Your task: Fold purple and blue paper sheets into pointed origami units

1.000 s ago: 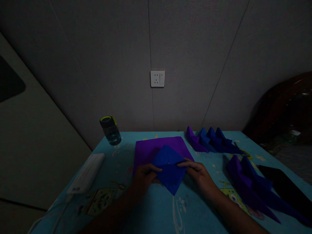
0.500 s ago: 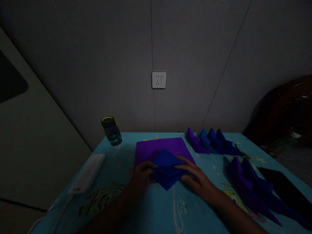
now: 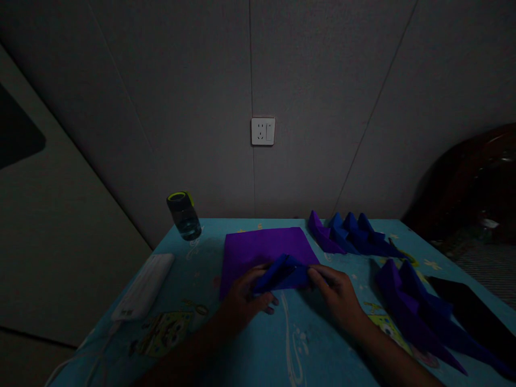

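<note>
A folded blue paper boat is held between my two hands, just above the near edge of a purple paper sheet. My left hand grips its left end, thumb in front and fingers partly hidden behind and below. At the right end, my right hand pinches the paper between thumb and fingers. The boat's middle peak points up, with a fold opened around it. Beneath it, the purple sheet lies flat on the blue patterned tablecloth.
Several folded paper boats stand in a row at the back right. Two more boats sit nearer, beside a dark flat object. On the left are a water bottle and a white power bank with a cable.
The blue paper has turned from a wide diamond shape facing me to a narrower boat shape. My left hand has rolled over, and my right hand has shifted to the right end.
</note>
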Demonstrator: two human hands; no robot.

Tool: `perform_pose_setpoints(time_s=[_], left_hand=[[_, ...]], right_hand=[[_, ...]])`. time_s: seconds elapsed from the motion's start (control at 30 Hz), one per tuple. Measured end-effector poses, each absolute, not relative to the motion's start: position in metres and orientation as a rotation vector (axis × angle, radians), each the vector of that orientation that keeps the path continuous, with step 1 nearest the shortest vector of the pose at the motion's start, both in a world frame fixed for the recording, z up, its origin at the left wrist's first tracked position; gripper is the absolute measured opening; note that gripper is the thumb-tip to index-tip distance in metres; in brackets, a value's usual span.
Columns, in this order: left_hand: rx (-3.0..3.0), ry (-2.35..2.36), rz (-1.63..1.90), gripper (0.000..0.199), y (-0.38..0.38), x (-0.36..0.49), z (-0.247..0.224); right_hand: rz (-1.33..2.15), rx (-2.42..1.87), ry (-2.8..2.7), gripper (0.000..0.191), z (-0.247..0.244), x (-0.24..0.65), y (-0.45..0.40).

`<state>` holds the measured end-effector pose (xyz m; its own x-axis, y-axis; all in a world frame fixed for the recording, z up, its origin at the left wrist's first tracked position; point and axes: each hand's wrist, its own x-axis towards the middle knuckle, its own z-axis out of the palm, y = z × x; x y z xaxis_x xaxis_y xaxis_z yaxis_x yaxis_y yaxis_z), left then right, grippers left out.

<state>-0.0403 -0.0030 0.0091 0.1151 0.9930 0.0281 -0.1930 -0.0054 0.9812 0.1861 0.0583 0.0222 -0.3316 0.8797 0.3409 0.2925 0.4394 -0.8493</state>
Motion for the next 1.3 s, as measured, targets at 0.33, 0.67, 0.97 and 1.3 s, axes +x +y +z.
perform_pose_setpoints(time_s=[0.33, 0.67, 0.97, 1.3], left_hand=[[1.156, 1.168, 1.174, 0.042, -0.001, -0.036, 0.009], [0.984, 1.208, 1.217, 0.041, 0.001, -0.038, 0.02], [0.934, 1.13, 1.209, 0.041, 0.003, -0.04, 0.013], [1.08, 1.001, 1.23, 0.037, -0.002, -0.033, 0.006]], right_hand=[[1.247, -1.013, -1.587, 0.031, 0.017, 0.18, 0.051], [0.842, -0.777, -2.032, 0.023, 0.015, 0.195, 0.052], [0.728, -0.646, -2.257, 0.029, 0.016, 0.203, 0.059], [0.802, -0.746, -2.044, 0.021, 0.017, 0.192, 0.063]])
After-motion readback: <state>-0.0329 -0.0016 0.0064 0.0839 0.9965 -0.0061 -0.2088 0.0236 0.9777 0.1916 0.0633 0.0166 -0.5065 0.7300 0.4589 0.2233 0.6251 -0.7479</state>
